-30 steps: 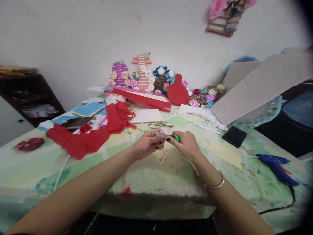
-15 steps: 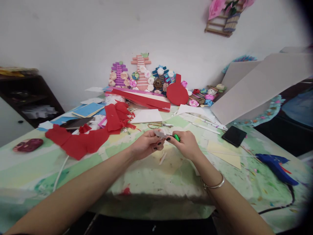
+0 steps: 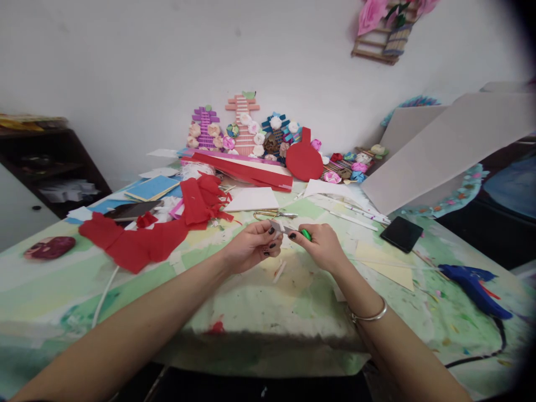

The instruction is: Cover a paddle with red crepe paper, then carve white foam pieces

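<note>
Near the middle of the table, my left hand (image 3: pixel 250 247) pinches a small white piece (image 3: pixel 278 234), possibly rolled paper; my fingers hide part of it. My right hand (image 3: pixel 320 245) is wrapped around the green handle of a knife (image 3: pixel 306 235). The knife's grey blade points left and lies against the white piece. Below my hands, a couple of thin white scraps (image 3: pixel 280 271) rest on the green-stained tablecloth (image 3: pixel 251 307). Just beyond my fingers lies a pair of gold-handled scissors (image 3: pixel 268 214).
Red crepe paper (image 3: pixel 154 240) spreads across the left side, near a maroon case (image 3: pixel 49 248). To the right are a black phone (image 3: pixel 401 234) and a blue glue gun (image 3: pixel 475 287) with its cord. Paper-flower crafts (image 3: pixel 247 128) line the wall, and large grey boards (image 3: pixel 452 145) lean at right.
The knife and my right hand have shifted slightly right, and the blade's angle has turned a little. My left hand stays in nearly the same place, still pinching the white piece.
</note>
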The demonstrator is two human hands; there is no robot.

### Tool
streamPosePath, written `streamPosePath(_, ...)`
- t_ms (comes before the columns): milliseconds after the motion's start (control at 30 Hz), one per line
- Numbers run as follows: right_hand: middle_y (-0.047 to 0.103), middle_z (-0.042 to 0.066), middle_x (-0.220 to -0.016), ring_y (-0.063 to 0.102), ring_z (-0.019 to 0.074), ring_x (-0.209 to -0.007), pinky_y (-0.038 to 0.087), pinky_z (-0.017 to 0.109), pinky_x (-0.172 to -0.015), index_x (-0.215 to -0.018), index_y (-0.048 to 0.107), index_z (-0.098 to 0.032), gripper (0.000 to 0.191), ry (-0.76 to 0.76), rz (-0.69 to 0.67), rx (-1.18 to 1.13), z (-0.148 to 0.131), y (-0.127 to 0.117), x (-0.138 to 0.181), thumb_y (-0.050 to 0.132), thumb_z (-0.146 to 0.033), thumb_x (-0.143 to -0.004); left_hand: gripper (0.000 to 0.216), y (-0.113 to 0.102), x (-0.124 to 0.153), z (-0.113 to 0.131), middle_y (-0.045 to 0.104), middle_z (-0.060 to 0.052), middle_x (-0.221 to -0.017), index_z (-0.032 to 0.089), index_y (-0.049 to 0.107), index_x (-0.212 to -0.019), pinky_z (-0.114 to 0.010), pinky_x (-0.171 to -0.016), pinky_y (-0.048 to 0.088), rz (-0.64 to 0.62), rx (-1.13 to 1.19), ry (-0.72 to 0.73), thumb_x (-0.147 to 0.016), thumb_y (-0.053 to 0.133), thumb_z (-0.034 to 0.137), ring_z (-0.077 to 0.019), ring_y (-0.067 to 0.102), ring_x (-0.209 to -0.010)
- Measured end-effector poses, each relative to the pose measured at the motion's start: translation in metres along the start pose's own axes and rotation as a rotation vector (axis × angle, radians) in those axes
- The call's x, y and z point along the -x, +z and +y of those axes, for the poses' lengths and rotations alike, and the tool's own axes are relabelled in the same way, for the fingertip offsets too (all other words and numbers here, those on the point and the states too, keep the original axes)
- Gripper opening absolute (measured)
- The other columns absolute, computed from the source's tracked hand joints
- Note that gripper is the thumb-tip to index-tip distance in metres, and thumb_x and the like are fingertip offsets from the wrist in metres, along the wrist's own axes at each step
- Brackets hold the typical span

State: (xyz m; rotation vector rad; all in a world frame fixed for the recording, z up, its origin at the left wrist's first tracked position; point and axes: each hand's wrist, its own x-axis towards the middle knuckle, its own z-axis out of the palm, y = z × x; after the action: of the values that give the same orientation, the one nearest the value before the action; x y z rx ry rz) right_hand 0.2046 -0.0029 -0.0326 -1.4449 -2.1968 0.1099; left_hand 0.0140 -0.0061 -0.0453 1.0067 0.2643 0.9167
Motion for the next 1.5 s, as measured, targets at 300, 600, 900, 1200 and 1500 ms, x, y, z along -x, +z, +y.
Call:
streamPosePath(300,0.038,-0.003,-0.047,0.035,0.0095,-0.048,0.019,0.024,-0.052,-0.054,0.041,-0.018,0.059,0.011,-0.014,0.013,0.003,0.0,0.0,0.031,-0.069,-0.083,0.01,-0.001,-0.001,0.001,0.043,0.001,-0.061,0.012,0.057,-0.077,-0.022,-0.052,0.024,0.007,-0.039,0.005,-0.078,0.064,0.019,-0.0054,0.032,-0.05)
streamPosePath(600,0.04,-0.002,-0.047,0.037,0.0103,-0.049,0.02,0.024,-0.052,-0.056,0.046,-0.018,0.06,0.019,-0.014,0.062,-0.005,0.0,0.001,0.029,-0.07,-0.082,0.016,-0.004,-0.002,-0.002,0.043,0.001,-0.061,0.01,0.061,-0.079,-0.022,-0.05,0.022,0.014,-0.064,-0.053,-0.075,0.068,0.024,-0.0048,0.029,-0.049)
streamPosePath(900,0.043,-0.001,-0.049,0.038,0.0109,-0.049,0.02,0.024,-0.053,-0.058,0.047,-0.018,0.06,-0.014,-0.023,0.065,-0.007,0.001,0.002,0.029,-0.07,-0.082,0.02,-0.003,-0.002,-0.005,0.046,-0.001,-0.066,0.01,0.061,-0.078,-0.022,-0.051,0.024,-0.006,-0.094,-0.042,-0.072,0.07,0.027,-0.0053,0.032,-0.051)
streamPosePath(1200,0.042,-0.002,-0.049,0.038,0.0106,-0.049,0.019,0.025,-0.052,-0.057,0.045,-0.019,0.06,-0.003,-0.029,0.03,-0.005,0.0,0.001,0.029,-0.07,-0.082,0.018,-0.001,-0.001,-0.001,0.043,0.001,-0.061,0.011,0.058,-0.078,-0.023,-0.051,0.022,-0.018,-0.097,-0.02,-0.074,0.069,0.026,-0.0061,0.031,-0.05)
streamPosePath(1500,0.039,-0.002,-0.049,0.035,0.0101,-0.049,0.019,0.025,-0.052,-0.056,0.043,-0.019,0.057,0.001,-0.017,0.031,0.001,0.0,0.0,0.03,-0.067,-0.083,0.014,0.0,0.0,0.001,0.042,0.001,-0.059,0.012,0.056,-0.075,-0.022,-0.051,0.025,0.008,-0.089,-0.001,-0.075,0.067,0.022,-0.0067,0.033,-0.051)
